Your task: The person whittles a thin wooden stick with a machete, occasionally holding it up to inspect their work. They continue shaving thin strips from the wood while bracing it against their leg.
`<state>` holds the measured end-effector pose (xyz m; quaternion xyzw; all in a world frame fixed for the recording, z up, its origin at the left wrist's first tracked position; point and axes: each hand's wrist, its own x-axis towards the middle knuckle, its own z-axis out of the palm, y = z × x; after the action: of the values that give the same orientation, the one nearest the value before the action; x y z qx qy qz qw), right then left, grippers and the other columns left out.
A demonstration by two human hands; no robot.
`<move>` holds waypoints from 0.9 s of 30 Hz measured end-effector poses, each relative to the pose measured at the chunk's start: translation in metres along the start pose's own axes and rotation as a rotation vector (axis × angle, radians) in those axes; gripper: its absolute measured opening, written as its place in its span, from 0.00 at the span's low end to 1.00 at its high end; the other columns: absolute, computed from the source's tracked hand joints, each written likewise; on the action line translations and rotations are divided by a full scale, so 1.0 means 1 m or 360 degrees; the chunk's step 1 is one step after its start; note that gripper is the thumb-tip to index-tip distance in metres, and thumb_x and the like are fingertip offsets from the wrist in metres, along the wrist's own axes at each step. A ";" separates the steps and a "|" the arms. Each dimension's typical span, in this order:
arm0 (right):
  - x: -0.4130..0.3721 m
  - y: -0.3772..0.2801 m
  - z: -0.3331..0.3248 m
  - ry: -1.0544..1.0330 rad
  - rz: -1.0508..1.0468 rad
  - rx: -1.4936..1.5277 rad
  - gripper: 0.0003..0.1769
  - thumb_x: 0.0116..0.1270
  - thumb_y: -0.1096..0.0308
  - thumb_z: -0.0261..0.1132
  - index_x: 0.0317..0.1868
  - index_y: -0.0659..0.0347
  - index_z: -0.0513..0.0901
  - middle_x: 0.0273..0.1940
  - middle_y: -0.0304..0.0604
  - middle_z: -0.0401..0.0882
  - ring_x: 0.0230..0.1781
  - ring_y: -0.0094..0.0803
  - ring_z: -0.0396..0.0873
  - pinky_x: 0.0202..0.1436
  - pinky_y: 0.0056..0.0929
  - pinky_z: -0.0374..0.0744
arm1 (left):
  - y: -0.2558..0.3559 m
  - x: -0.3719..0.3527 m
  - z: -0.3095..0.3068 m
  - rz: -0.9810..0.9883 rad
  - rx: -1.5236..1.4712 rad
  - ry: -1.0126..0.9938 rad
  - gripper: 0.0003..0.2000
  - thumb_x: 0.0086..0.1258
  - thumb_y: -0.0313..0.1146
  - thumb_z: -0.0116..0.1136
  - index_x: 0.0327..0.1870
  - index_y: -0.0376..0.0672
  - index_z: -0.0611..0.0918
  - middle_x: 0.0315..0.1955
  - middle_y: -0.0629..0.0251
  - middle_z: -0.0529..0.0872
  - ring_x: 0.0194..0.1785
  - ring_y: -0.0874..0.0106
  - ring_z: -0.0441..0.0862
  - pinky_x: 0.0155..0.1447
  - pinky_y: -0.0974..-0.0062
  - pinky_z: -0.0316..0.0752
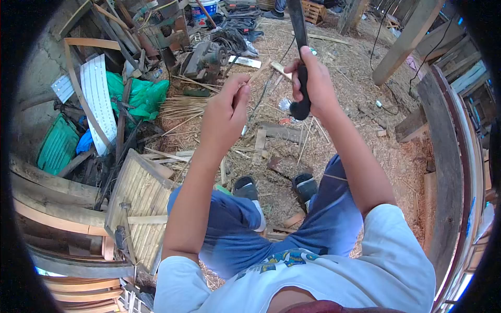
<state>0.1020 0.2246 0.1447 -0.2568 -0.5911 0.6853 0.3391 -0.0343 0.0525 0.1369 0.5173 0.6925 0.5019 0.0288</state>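
Observation:
My right hand (319, 86) is wrapped round the black handle of a machete (297, 23), whose dark blade points up and away from me. The curved butt of the handle sticks out below my fist. To its left, my left hand (225, 104) is closed in a pinch, thumb pressed on the fingers. A thin pale bamboo strip (255, 74) juts from the pinch toward the machete. A short pale piece of wood (281, 69) overlaps the fingers of my right hand in this view. Both hands are raised in front of my knees, apart from each other.
A pile of thin bamboo sticks (188, 107) lies on the shaving-covered floor, beside green plastic (143, 96). A slatted wooden panel (138, 208) with a hammer (124, 229) is at my left. Wooden posts (407, 41) and a long plank (441, 151) stand at right.

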 end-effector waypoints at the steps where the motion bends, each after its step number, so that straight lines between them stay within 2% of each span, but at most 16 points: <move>1: -0.001 0.000 -0.004 0.0039 -0.0046 -0.0124 0.33 0.82 0.41 0.51 0.35 0.66 0.81 0.15 0.38 0.70 0.11 0.25 0.66 0.17 0.28 0.65 | 0.002 -0.001 -0.005 0.0000 -0.0006 -0.0014 0.07 0.82 0.34 0.53 0.51 0.41 0.80 0.23 0.53 0.79 0.24 0.57 0.78 0.31 0.62 0.69; 2: -0.002 0.002 -0.007 0.0014 -0.0139 -0.0233 0.35 0.83 0.39 0.48 0.35 0.64 0.81 0.16 0.37 0.70 0.11 0.23 0.66 0.17 0.26 0.63 | 0.004 -0.002 -0.007 0.0002 -0.0013 -0.0030 0.07 0.82 0.33 0.53 0.51 0.41 0.79 0.23 0.53 0.78 0.23 0.59 0.76 0.30 0.64 0.68; 5: -0.013 0.001 -0.011 -0.0072 -0.0353 -0.0387 0.33 0.84 0.42 0.48 0.33 0.63 0.80 0.17 0.36 0.71 0.13 0.21 0.67 0.19 0.25 0.65 | 0.008 -0.005 -0.008 0.0110 0.0001 0.0034 0.06 0.82 0.31 0.52 0.52 0.42 0.79 0.22 0.55 0.76 0.21 0.61 0.73 0.29 0.66 0.66; 6: -0.019 0.001 -0.009 -0.0040 -0.0334 -0.0388 0.29 0.85 0.46 0.51 0.33 0.62 0.79 0.17 0.34 0.70 0.16 0.20 0.68 0.22 0.25 0.67 | 0.011 -0.007 -0.008 0.0107 -0.0015 0.0015 0.06 0.83 0.30 0.51 0.52 0.41 0.79 0.23 0.60 0.74 0.23 0.68 0.71 0.30 0.70 0.65; 8: -0.028 0.001 -0.009 -0.0049 -0.0596 -0.0629 0.27 0.84 0.48 0.54 0.33 0.62 0.79 0.18 0.33 0.70 0.18 0.20 0.69 0.24 0.26 0.68 | 0.018 -0.009 -0.007 0.0104 -0.0046 -0.0022 0.07 0.84 0.29 0.50 0.52 0.39 0.80 0.23 0.70 0.71 0.27 0.80 0.67 0.33 0.77 0.65; 10: -0.032 0.000 -0.010 -0.0115 -0.0772 -0.0758 0.25 0.82 0.49 0.58 0.35 0.62 0.79 0.19 0.33 0.71 0.22 0.21 0.70 0.27 0.29 0.70 | 0.024 -0.012 -0.006 0.0210 0.0008 0.0016 0.06 0.82 0.28 0.51 0.52 0.41 0.80 0.28 0.60 0.81 0.28 0.65 0.78 0.33 0.67 0.71; 11: -0.036 -0.003 -0.010 -0.0156 -0.0813 -0.0829 0.26 0.84 0.48 0.55 0.34 0.62 0.79 0.20 0.33 0.72 0.22 0.21 0.71 0.28 0.27 0.70 | 0.028 -0.014 -0.006 0.0260 0.0038 0.0036 0.05 0.81 0.28 0.52 0.51 0.41 0.80 0.30 0.55 0.85 0.28 0.58 0.83 0.33 0.63 0.74; 14: -0.048 -0.014 -0.009 -0.0244 -0.0875 -0.0926 0.29 0.86 0.47 0.49 0.33 0.62 0.77 0.22 0.33 0.73 0.22 0.19 0.73 0.27 0.24 0.70 | 0.038 -0.020 -0.009 0.0496 0.0180 0.0151 0.06 0.81 0.27 0.52 0.52 0.40 0.80 0.36 0.53 0.89 0.33 0.56 0.87 0.36 0.61 0.76; 19: -0.054 -0.019 -0.013 -0.0199 -0.0927 -0.0826 0.31 0.85 0.44 0.50 0.33 0.62 0.77 0.22 0.33 0.73 0.20 0.19 0.71 0.24 0.25 0.68 | 0.038 -0.023 -0.008 0.0526 0.0058 0.0142 0.06 0.82 0.27 0.51 0.52 0.40 0.80 0.33 0.57 0.86 0.27 0.63 0.81 0.32 0.66 0.73; 22: -0.056 -0.020 -0.015 -0.0129 -0.0926 -0.0819 0.23 0.77 0.50 0.64 0.33 0.62 0.81 0.20 0.40 0.71 0.21 0.24 0.71 0.26 0.31 0.69 | 0.030 -0.023 -0.002 0.0421 -0.0050 0.0097 0.07 0.83 0.28 0.50 0.52 0.40 0.80 0.29 0.60 0.83 0.25 0.67 0.77 0.31 0.69 0.71; 27: -0.063 -0.028 -0.013 -0.0130 -0.1161 -0.1172 0.25 0.71 0.45 0.70 0.31 0.62 0.82 0.21 0.44 0.75 0.20 0.36 0.75 0.25 0.35 0.71 | 0.035 -0.023 0.002 0.0317 -0.0085 0.0127 0.07 0.84 0.29 0.49 0.53 0.40 0.79 0.25 0.61 0.79 0.23 0.69 0.75 0.30 0.70 0.69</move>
<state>0.1568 0.1868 0.1665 -0.1093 -0.8569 0.2786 0.4197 0.0017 0.0357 0.1505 0.5623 0.6247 0.5407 -0.0349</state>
